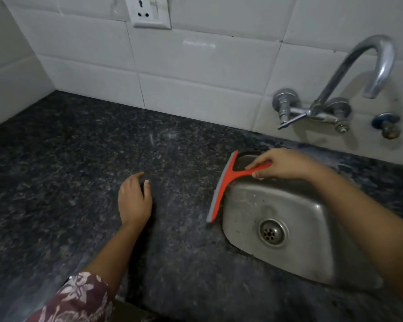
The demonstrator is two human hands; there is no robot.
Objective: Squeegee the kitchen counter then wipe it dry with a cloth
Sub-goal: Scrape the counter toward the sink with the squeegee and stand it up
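A red squeegee (228, 180) with a grey rubber blade stands along the left rim of the steel sink (312, 228). My right hand (284, 165) grips its red handle, reaching over the sink from the right. The blade's lower end rests on the dark speckled granite counter (79, 159) at the sink's edge. My left hand (134, 201) lies on the counter left of the squeegee, fingers loosely spread, holding nothing. No cloth is in view.
A chrome wall tap (358, 73) curves over the sink at the back right, with a small blue valve (385, 125) beside it. White tiles line the back and left walls, with a power socket (148, 11) at the top.
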